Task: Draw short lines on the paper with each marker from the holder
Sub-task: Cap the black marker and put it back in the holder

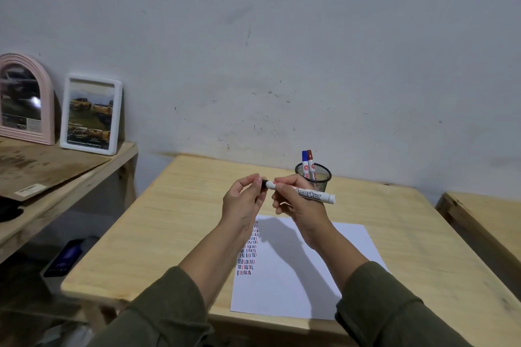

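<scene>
The marker (303,192) we hold level above the paper (296,284), right hand (298,205) clamping the barrel, left hand (245,200) pinching its black cap (264,184), apparently to work the cap.

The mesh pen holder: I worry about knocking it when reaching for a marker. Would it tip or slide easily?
Probably yes. The pen holder is open wire mesh, so likely light. Its two markers stand well above the rim, which may make it top-heavy. The wooden table looks smooth, so a nudge could slide it.
</scene>
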The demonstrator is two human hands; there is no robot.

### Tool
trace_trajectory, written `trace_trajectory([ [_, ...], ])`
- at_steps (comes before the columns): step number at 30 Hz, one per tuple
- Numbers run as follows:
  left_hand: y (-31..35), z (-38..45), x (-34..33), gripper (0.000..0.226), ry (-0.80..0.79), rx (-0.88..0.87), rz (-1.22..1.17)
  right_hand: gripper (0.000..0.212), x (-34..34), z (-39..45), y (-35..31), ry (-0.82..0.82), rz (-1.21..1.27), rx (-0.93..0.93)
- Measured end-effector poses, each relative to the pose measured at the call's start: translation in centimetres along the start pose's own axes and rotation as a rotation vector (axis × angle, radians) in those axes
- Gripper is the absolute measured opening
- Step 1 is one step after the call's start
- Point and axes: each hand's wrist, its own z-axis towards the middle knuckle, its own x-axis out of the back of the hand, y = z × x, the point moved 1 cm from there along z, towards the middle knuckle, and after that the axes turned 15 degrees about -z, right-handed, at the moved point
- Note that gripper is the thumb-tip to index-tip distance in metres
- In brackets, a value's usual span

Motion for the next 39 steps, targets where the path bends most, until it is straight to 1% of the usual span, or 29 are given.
trace_trajectory([
  [2, 0.3, 0.4, -0.4, 0.01, -0.005, -0.007, -0.022, 0.02, 0.4, 0.0, -0.4, -0.063, 0.013, 0.019],
  [4, 0.8, 1.1, -0.6, 0.011, 0.024, -0.013, -0.077, 0.028, 0.8, 0.0, -0.8, -0.13, 0.071, 0.012],
  [6, 1.3, 2.0, -0.8, 0.012, 0.056, -0.022, -0.111, 0.037, 1.3, 0.1, -1.0, -0.19, 0.127, -0.018],
  [8, 1.3, 2.7, -1.1, 0.01, 0.053, -0.015, -0.088, 0.042, 1.8, 0.2, -1.2, -0.229, 0.148, -0.056],
  [10, 0.8, 3.2, -2.0, 0.009, 0.018, -0.001, -0.004, 0.035, 2.3, 0.5, -1.3, -0.201, 0.1, -0.083],
  [12, 0.2, 3.6, -3.1, 0.008, -0.028, 0.004, 0.084, 0.02, 2.8, 0.8, -1.2, -0.14, -0.003, -0.063],
  [13, 0.0, 3.7, -3.7, 0.008, -0.051, 0.005, 0.118, 0.016, 3.1, 1.0, -1.2, -0.12, -0.046, -0.048],
  [15, -0.3, 4.3, -4.9, 0.01, -0.101, 0.0, 0.182, 0.016, 3.9, 1.5, -1.2, -0.097, -0.102, -0.05],
  [17, -0.6, 5.1, -5.9, 0.011, -0.145, -0.017, 0.283, 0.024, 5.0, 2.3, -1.3, -0.06, -0.128, -0.064],
  [19, -1.3, 6.1, -6.3, 0.013, -0.155, -0.038, 0.421, 0.037, 6.2, 3.5, -1.4, 0.018, -0.164, -0.063],
  [23, -2.9, 7.9, -6.0, 0.029, -0.14, -0.118, 0.825, 0.051, 8.7, 6.2, -1.9, 0.239, -0.324, -0.042],
  [25, -3.6, 8.4, -6.0, 0.037, -0.165, -0.134, 0.973, 0.055, 9.6, 7.5, -2.2, 0.3, -0.395, -0.005],
  [28, -4.5, 9.1, -6.1, 0.046, -0.201, -0.12, 1.124, 0.062, 10.2, 9.1, -2.3, 0.323, -0.538, 0.048],
  [30, -5.1, 9.5, -6.1, 0.05, -0.212, -0.103, 1.167, 0.067, 10.3, 9.9, -2.1, 0.321, -0.652, 0.072],
  [34, -5.8, 9.9, -6.0, 0.055, -0.229, -0.111, 1.234, 0.079, 9.9, 10.9, -1.8, 0.237, -0.878, 0.071],
  [36, -6.0, 10.1, -5.9, 0.055, -0.239, -0.109, 1.259, 0.081, 9.6, 11.2, -1.3, 0.193, -0.932, 0.044],
  [39, -6.2, 10.3, -5.7, 0.054, -0.248, -0.103, 1.26, 0.08, 9.6, 11.6, -0.3, 0.175, -0.977, 0.031],
])
